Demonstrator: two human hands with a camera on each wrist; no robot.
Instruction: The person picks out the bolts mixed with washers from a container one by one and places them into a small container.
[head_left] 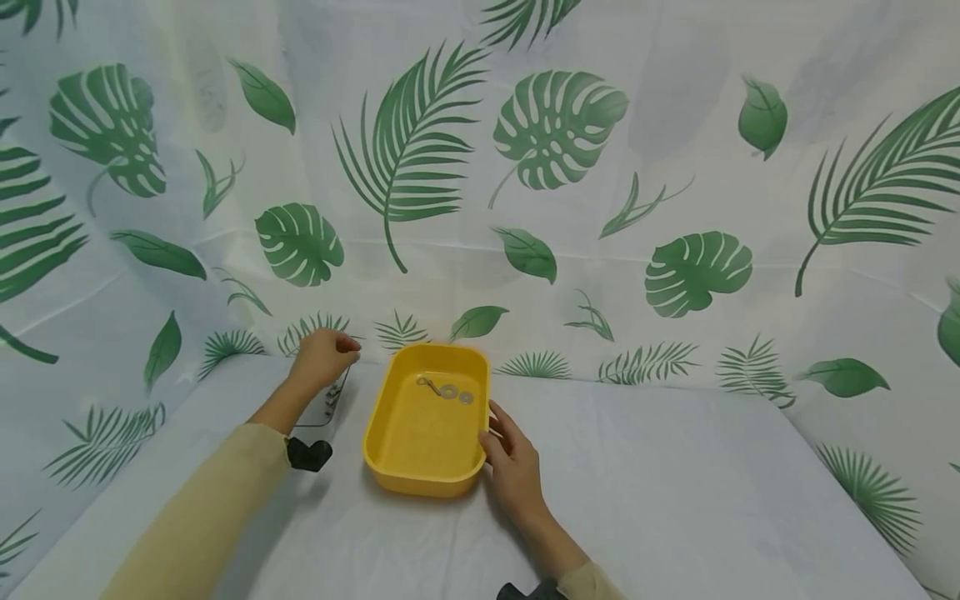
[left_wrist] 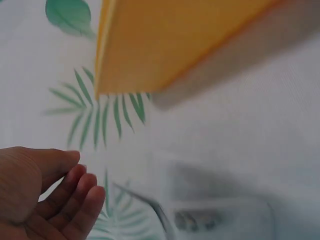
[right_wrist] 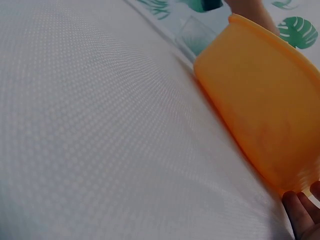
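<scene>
A yellow plastic tray [head_left: 427,442] stands on the white cloth. Inside it, toward the far end, lie a large flat washer [head_left: 448,392], smaller washers and a thin metal piece [head_left: 433,387], perhaps a screw. My right hand [head_left: 516,467] holds the tray's right side, thumb at the rim and fingers against the outer wall. Left of the tray, my left hand [head_left: 324,358] hovers over a clear box [head_left: 311,417]. Its fingers are loosely curled with the thumb close to them, and nothing shows between them. Small metal parts [left_wrist: 197,220] sit blurred in the box, partly covered by the hand in the head view.
The white cloth [head_left: 675,483] covers the tabletop. Behind it hangs a white backdrop [head_left: 450,242] printed with green leaves. A black band [head_left: 309,454] sits on the left wrist.
</scene>
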